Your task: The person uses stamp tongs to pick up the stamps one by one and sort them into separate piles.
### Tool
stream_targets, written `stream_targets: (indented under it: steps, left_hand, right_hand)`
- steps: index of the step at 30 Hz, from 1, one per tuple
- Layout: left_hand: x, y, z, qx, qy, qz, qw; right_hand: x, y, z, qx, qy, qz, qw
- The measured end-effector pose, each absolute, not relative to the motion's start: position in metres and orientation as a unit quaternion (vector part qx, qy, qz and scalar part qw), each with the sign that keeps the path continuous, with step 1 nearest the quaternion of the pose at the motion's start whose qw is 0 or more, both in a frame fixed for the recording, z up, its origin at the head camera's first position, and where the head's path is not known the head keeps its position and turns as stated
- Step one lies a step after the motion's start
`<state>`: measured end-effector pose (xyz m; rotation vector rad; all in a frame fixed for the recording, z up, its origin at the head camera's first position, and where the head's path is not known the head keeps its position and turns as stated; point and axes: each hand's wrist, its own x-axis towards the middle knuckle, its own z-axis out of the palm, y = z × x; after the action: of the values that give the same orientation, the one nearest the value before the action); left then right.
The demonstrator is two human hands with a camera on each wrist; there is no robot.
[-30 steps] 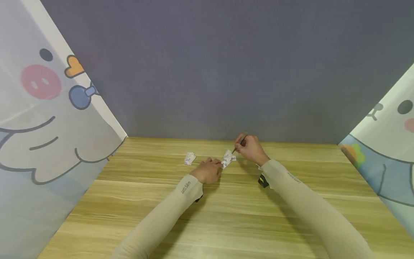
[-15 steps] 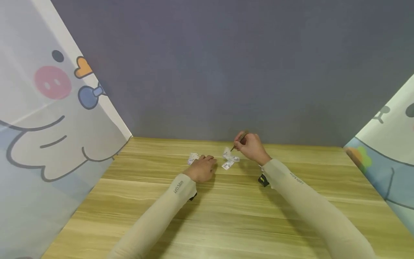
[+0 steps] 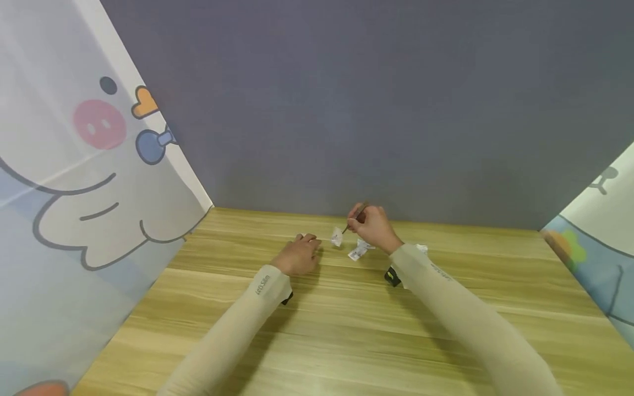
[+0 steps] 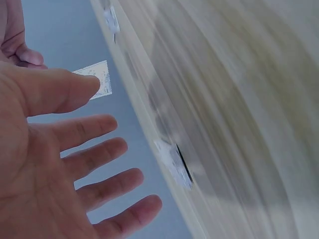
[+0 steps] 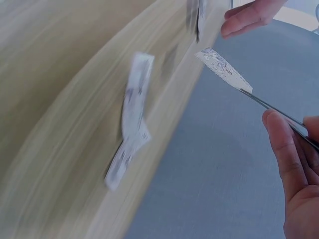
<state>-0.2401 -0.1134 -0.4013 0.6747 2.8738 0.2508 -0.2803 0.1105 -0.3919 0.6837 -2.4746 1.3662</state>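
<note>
My right hand [image 3: 373, 226] pinches a pair of slim tweezers [image 5: 271, 107] between thumb and fingers. The tweezers' tips hold one small stamp [image 5: 225, 68] with perforated edges, raised above the table. My left hand [image 3: 298, 254] hovers to its left, palm and loosely spread fingers holding nothing, as the left wrist view shows. Below and ahead of the left fingers lies a small pile of stamps [image 4: 173, 162], hidden in the head view. Several overlapping stamps [image 3: 360, 249] lie on the table just below my right hand; the right wrist view shows these stamps [image 5: 130, 122] close up.
The wood-grain table [image 3: 317, 330] ends at a grey wall [image 3: 346, 110] just behind the hands. A further white paper piece [image 3: 422, 248] shows beside my right sleeve. Cartoon-printed panels [image 3: 99, 165] flank the left and right sides.
My left hand has drawn away from the middle stamps to the left. My right hand has lifted one stamp off that group with the tweezers and shifted it left. The head view has turned slightly.
</note>
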Motion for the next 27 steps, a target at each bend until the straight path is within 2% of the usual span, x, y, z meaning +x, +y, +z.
stream_targets:
  steps: [8,16,27]
  left_hand:
    - [-0.242,-0.141,-0.403,0.206,0.970,0.099,0.077]
    - [-0.241,-0.156,-0.400,0.199,0.970,0.109,0.082]
    - [-0.239,-0.156,-0.406,0.207,0.967,0.082,0.127]
  right_hand:
    - [-0.286,0.083,-0.396,0.251,-0.836,0.477,0.108]
    - [-0.290,0.053,-0.405,0.255,-0.820,0.510,0.055]
    - [-0.300,0.025,-0.417,0.222,-0.837,0.497,0.048]
